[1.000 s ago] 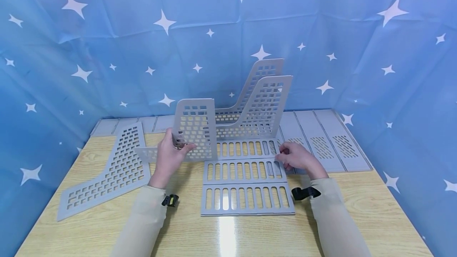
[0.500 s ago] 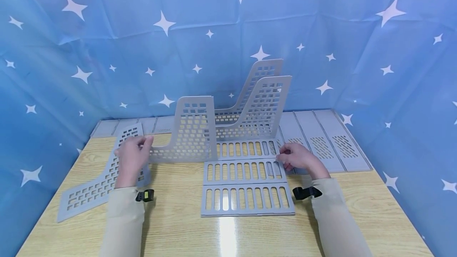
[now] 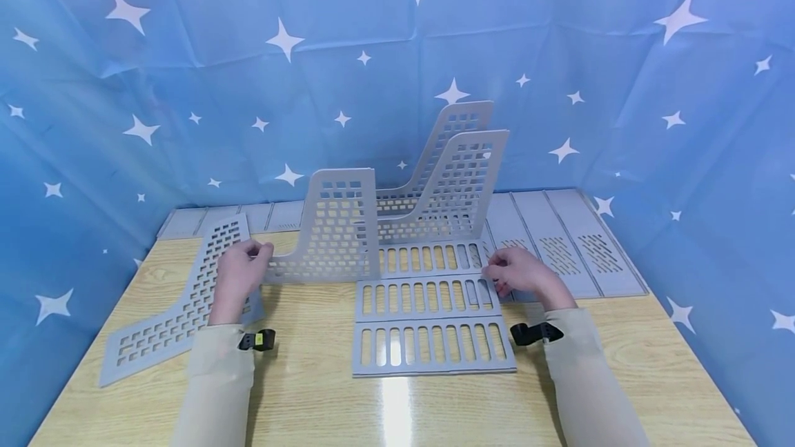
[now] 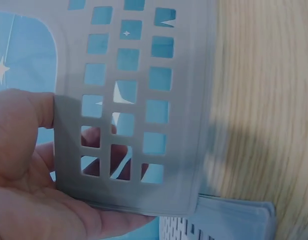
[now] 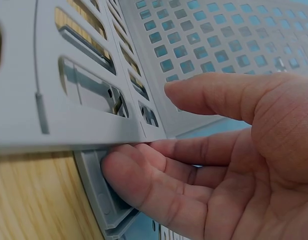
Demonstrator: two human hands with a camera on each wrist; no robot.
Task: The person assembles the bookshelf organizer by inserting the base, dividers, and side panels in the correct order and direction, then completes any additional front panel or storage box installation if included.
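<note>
A grey side panel point(image 3: 370, 223) with brick-like holes stands on edge at the left of the slotted grey base point(image 3: 428, 370). My left hand point(image 3: 239, 271) grips the low outer end of this panel. In the left wrist view, thumb and fingers wrap that panel point(image 4: 186, 125), some fingers showing through the holes. My right hand point(image 3: 522, 273) is at the base's right edge. Up close, its fingers curl beneath the base point(image 5: 19, 115), the thumb above it. Two more upright panels, a nearer one point(image 3: 495, 164) and a farther one point(image 3: 447, 110), rise from the back of the base.
Another perforated panel point(image 3: 114, 361) lies flat at the left, partly behind my left hand and forearm. Flat grey panels point(image 3: 559, 216) with slot patterns lie along the back right, and more panels point(image 3: 217, 214) at the back left. A blue star-printed curtain point(image 3: 348, 74) surrounds the table point(image 3: 298, 378).
My left hand has let go of the side panel's tall part, moved left and taken hold of its low end. My right hand stays at the base's edge.
</note>
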